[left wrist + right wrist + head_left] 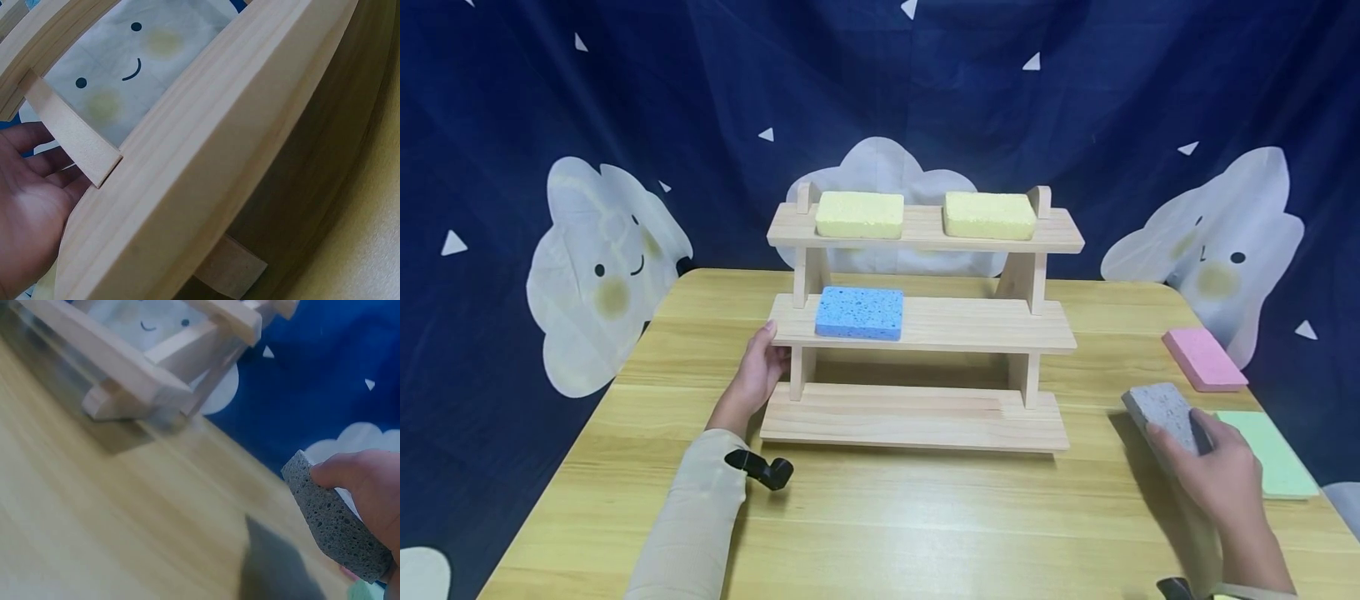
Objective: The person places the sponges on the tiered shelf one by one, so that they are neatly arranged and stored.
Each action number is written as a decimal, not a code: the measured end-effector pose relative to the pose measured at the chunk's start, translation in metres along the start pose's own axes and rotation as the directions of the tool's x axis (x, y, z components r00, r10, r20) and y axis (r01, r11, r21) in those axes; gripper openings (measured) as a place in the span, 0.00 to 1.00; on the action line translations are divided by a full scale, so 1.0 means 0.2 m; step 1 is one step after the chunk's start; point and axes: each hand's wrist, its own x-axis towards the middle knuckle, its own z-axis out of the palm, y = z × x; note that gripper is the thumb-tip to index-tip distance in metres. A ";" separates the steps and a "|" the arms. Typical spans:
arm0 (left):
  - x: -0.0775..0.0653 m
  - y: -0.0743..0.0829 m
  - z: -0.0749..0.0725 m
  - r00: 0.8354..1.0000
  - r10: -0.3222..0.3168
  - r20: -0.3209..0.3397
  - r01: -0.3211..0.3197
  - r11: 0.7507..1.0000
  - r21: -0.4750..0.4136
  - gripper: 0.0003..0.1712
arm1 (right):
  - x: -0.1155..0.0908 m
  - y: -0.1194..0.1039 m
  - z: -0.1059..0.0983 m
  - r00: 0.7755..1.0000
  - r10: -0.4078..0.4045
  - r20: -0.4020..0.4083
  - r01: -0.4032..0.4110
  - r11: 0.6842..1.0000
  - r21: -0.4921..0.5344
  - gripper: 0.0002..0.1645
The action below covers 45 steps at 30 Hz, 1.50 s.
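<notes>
A three-tier wooden display rack [917, 417] stands on the table. My left hand [758, 375] holds its left side; the thumb is by the end of the middle shelf and the fingers [47, 164] reach behind the upright, their tips hidden. Raised off the table to the right of the rack, a grey speckled sponge [334, 525] is pinched in my right hand [1225, 471]. A blue sponge [859, 313] lies on the left of the middle shelf. Two pale yellow sponges, one left [860, 215] and one right [988, 216], sit on the top shelf.
To the right lie a pink sponge [1206, 359] and, nearer me, a light green sponge [1268, 454], partly behind my right hand. A dark blue curtain [880, 75] with cloud faces hangs behind the wooden table [925, 533].
</notes>
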 end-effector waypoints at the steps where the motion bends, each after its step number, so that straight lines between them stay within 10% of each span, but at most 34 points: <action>1: 0.00 0.00 0.00 1.000 -0.001 -0.002 0.001 1.000 -0.004 0.38 | 0.00 -0.01 0.00 1.000 -0.008 -0.006 0.008 1.000 0.000 0.45; 27: 0.00 0.00 0.00 1.000 -0.020 -0.003 0.020 1.000 -0.012 0.38 | 0.07 -0.35 -0.12 0.944 -0.296 -0.145 0.305 0.951 0.048 0.37; 38: 0.01 0.00 0.00 0.999 -0.037 -0.008 0.037 0.999 -0.018 0.36 | 0.09 -0.47 -0.12 0.942 -0.335 -0.018 0.335 0.940 0.061 0.39; 45: 0.00 0.01 0.01 1.000 -0.028 -0.003 0.028 0.999 -0.015 0.38 | 0.12 -0.57 -0.09 0.903 -0.430 -0.024 0.430 0.900 0.063 0.38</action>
